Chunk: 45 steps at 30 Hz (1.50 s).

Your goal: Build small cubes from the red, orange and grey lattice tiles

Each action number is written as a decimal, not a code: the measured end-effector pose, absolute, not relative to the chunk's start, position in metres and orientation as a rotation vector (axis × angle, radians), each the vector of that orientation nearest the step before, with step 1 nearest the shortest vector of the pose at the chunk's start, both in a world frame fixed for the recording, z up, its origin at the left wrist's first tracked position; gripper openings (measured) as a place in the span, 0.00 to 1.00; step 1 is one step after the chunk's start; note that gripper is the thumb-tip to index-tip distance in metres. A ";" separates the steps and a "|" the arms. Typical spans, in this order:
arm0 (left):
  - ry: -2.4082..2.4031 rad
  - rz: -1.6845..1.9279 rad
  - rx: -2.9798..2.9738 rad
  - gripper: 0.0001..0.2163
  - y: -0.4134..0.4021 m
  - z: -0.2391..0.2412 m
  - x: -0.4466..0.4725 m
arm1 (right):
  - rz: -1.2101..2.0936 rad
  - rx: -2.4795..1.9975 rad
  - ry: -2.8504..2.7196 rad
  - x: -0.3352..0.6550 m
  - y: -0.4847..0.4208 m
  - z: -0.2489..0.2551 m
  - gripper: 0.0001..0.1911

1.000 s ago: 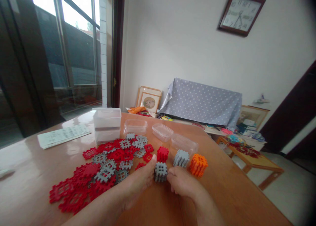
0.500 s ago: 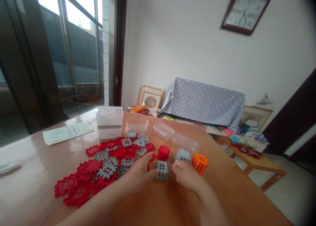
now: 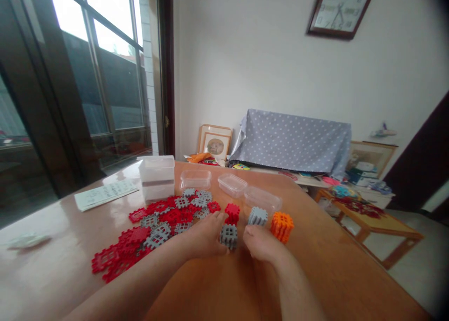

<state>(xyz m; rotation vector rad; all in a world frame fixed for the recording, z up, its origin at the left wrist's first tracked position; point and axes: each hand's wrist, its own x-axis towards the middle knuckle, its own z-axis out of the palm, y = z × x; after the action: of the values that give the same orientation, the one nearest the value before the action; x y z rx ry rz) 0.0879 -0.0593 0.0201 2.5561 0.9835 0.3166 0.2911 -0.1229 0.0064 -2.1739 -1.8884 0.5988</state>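
Observation:
My left hand (image 3: 210, 234) is beside a stack of grey toothed building tiles (image 3: 229, 237), with its fingers stretched towards a stack of red tiles (image 3: 232, 212) and its thumb low by the grey one. The fingers and thumb are apart, with nothing visible between them. My right hand (image 3: 261, 243) is closed, right of that grey stack and in front of a second, paler grey stack (image 3: 258, 216). Its fingertips are hidden, so anything inside is out of sight. An orange stack (image 3: 282, 226) stands to its right.
Loose red and grey tiles (image 3: 171, 216) lie heaped on the left of the wooden table (image 3: 301, 283). Behind them stand a translucent box (image 3: 156, 178) and several clear plastic trays (image 3: 232, 184). Written paper (image 3: 105, 194) and a crumpled white item (image 3: 28, 240) lie farther left.
My left hand has opened out beside the grey and red stacks; the red piece seen earlier at its fingers is no longer visible there. My right hand stays closed. The camera view has shifted slightly.

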 end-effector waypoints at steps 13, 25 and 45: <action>0.860 0.066 2.740 0.34 -0.040 0.017 0.121 | 0.474 -2.185 -1.890 0.295 -0.126 0.017 0.14; 0.861 -0.021 2.739 0.20 -0.035 0.011 0.127 | 0.459 -2.168 -1.876 0.297 -0.128 0.020 0.14; 0.846 0.140 2.688 0.36 -0.039 0.017 0.113 | 0.472 -2.138 -1.892 0.298 -0.126 0.012 0.14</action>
<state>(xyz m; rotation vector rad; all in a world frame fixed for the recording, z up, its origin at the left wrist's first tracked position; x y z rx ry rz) 0.1134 -0.0395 0.0171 2.6884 0.8464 0.1396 0.2981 -0.1255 0.0120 -2.1383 -1.8922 0.4722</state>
